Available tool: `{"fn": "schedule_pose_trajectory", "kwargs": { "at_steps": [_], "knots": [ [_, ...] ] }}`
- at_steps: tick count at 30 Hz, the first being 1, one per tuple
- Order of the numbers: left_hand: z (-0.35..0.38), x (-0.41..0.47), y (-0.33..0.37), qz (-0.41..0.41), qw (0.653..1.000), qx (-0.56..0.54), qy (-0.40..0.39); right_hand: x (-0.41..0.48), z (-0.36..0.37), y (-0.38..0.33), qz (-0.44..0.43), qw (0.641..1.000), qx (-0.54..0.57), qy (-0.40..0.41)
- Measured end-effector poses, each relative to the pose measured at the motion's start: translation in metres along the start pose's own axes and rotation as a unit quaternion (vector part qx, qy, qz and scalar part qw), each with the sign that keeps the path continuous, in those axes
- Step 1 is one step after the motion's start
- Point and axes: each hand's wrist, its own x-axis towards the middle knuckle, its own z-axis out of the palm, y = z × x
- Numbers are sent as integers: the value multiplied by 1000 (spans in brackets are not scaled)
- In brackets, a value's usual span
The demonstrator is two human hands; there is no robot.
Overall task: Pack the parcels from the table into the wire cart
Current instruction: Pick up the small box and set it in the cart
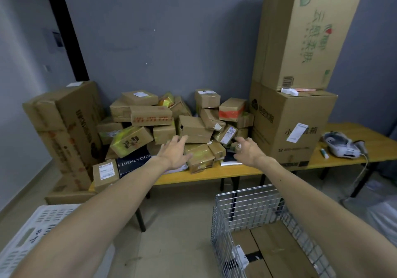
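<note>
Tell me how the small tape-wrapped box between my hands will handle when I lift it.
The tape-wrapped box is probably stiff, since its cardboard corners look square. Its glossy tape may be slippery. Since neighbouring parcels sit against it, lifting could shift them.

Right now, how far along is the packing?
Early: flat brown cardboard already lies in the silver wire cart. The left hand and right hand reach open toward the heap of small brown cardboard parcels, holding nothing. That whole heap on the yellow table is left.
</note>
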Motion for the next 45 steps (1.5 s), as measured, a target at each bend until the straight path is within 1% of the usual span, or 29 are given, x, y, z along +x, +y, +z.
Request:
{"fn": "schedule_pose_trajectory", "kwargs": {
  "at_steps": [3,5,7,9,17,21,24,29,34,37,41,45],
  "knots": [
    [-2,44,-1,11,1000,-9,4,40,-6,11,18,1000,-5,19],
    [-3,76,3,17,1000,1,-8,68,-12,16,31,999,4,20],
    [-4,107,7,24,1000,8,-13,94,-18,21,30,999,11,21],
    [-5,137,10,27,1000,-8,-9,120,-24,26,30,999,14,29],
    [6,238,4,40,998,-27,-31,192,-37,39,65,997,26,30],
    [16,292,-11,77,995,-37,-58,228,-33,43,91,995,19,40],
    [20,337,-22,96,992,-49,-60,256,-30,38,110,993,10,48],
    [15,408,-30,136,987,-56,-61,301,-40,20,140,988,5,66],
    [16,464,-38,184,976,-84,-83,339,-41,5,182,980,4,81],
    [25,493,-41,182,972,-107,-104,355,-32,4,206,977,-3,59],
    [39,525,-36,191,967,-110,-126,382,-30,17,222,974,-8,44],
    [55,554,-25,196,963,-116,-147,414,-31,35,218,975,-2,28]
  ]
}}
